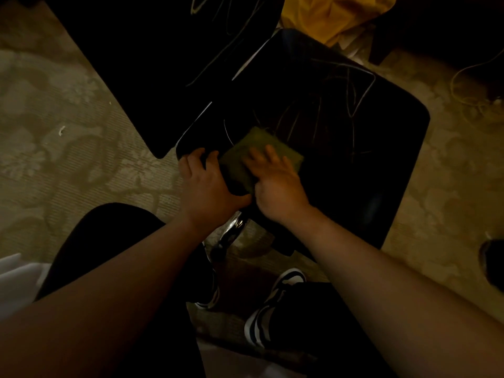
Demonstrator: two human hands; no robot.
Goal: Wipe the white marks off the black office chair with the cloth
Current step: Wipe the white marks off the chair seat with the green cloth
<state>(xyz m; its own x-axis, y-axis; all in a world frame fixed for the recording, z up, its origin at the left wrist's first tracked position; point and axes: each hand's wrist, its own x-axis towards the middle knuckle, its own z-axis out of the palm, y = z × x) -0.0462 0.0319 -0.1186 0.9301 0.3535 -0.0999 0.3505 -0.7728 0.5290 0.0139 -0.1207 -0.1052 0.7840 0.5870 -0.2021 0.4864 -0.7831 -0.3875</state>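
The black office chair (354, 165) fills the middle of the head view, its seat crossed by thin white marks (351, 99). More white lines run over its backrest (152, 64) at the upper left. A folded green cloth (256, 144) lies on the seat's near-left corner. My right hand (275, 184) presses flat on the cloth, fingers spread and straight. My left hand (204, 184) grips the seat's left edge, fingers curled over the rim, right beside the cloth.
A patterned beige carpet (68, 132) surrounds the chair. Yellow fabric (332, 15) lies behind the seat, and a cable (469, 85) loops at the right. The chair's chrome base (231, 233) shows under the seat, near my black-and-white shoes (272, 304).
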